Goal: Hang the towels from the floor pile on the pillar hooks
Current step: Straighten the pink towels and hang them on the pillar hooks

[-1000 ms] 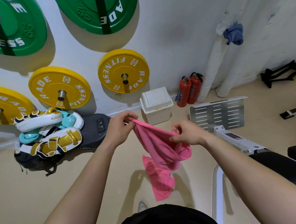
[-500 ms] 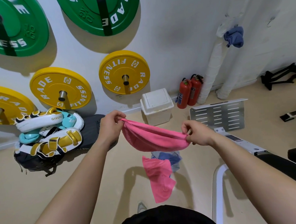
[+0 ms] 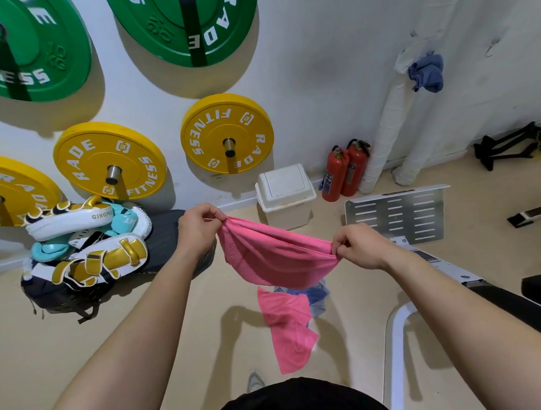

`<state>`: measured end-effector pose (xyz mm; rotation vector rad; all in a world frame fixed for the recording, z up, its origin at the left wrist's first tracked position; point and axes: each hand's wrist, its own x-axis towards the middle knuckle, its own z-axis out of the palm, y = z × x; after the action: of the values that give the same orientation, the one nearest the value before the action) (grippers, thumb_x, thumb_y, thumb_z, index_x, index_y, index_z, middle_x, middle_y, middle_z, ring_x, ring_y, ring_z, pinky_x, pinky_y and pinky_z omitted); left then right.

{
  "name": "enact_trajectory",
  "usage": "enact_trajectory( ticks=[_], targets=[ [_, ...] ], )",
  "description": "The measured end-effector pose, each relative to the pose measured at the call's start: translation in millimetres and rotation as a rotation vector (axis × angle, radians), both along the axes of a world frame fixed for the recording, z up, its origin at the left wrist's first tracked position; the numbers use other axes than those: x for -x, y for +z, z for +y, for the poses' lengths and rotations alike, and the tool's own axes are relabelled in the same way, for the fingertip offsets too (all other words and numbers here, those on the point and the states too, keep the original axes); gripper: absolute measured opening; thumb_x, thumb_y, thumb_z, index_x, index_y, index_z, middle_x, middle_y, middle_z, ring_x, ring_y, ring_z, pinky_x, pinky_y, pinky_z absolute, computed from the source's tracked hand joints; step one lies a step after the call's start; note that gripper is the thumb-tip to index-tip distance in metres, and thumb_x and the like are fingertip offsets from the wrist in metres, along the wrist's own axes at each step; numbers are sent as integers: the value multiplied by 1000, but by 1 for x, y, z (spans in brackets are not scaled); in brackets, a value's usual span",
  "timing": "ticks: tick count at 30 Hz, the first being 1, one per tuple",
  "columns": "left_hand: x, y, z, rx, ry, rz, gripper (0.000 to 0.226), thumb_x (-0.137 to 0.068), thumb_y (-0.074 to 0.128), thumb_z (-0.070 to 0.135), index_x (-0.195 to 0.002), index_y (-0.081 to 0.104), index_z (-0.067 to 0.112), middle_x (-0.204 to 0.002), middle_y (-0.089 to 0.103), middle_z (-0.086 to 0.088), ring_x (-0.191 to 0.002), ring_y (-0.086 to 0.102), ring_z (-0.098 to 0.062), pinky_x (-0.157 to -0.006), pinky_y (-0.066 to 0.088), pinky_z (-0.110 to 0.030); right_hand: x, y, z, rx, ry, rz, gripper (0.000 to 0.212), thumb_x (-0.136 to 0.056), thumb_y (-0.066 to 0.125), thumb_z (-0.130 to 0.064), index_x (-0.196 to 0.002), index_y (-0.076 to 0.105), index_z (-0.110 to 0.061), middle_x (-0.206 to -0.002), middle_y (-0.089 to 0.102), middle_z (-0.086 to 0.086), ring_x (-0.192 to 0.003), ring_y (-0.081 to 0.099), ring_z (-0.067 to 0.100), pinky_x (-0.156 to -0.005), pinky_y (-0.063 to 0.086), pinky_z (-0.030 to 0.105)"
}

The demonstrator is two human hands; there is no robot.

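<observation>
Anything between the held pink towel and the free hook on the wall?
Nothing visible. Both hands hold the pink towel in open air; the bin and extinguishers sit low, below the hook.

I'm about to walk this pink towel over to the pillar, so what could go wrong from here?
1. The pink towel is only pinched at its ends by the left hand and right hand; its hanging tail could drag or slip free.
2. The metal plate lies on the floor toward the pillar: a possible trip hazard.
</observation>
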<state>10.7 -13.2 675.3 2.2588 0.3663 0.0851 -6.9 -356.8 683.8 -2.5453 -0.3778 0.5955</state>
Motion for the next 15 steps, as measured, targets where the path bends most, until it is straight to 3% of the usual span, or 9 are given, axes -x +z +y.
enact_trajectory(
  ticks=[5, 8, 12, 15],
  targets=[
    [1, 3, 7, 2, -9, 30, 22, -83, 70, 1, -82, 75, 22, -85, 72, 6, -81, 65, -7, -75, 45, -17, 1, 6, -6, -125, -94, 22, 11, -77, 72, -20, -66, 73, -18, -66, 70, -3, -60, 59, 4, -60, 47, 24],
    [5, 5, 8, 0, -52, 17, 17, -80, 76, 7, -81, 75, 24, -79, 71, 10, -75, 64, -1, -73, 45, -17, -1, 8, -14, -173, -142, -38, 20, -71, 85, -31, -65, 69, -20, -65, 69, -2, -60, 61, 8, -59, 50, 30],
    [8, 4, 8, 30, -70, -11, 13, -76, 85, 18, -76, 74, 25, -78, 72, 6, -72, 64, -5, -64, 44, -13, -6, 13, -21, -234, -209, -121, 18, -77, 84, -23, -68, 69, -23, -69, 71, -2, -69, 67, 16, -65, 55, 40],
    [10, 0, 5, 29, -52, -20, 16, -79, 83, 14, -87, 70, 19, -77, 70, 0, -71, 63, -7, -60, 43, -14, -10, 15, -24, -245, -249, -147, 19, -76, 84, -15, -70, 68, -23, -70, 70, 0, -68, 67, 15, -65, 54, 38]
  ],
)
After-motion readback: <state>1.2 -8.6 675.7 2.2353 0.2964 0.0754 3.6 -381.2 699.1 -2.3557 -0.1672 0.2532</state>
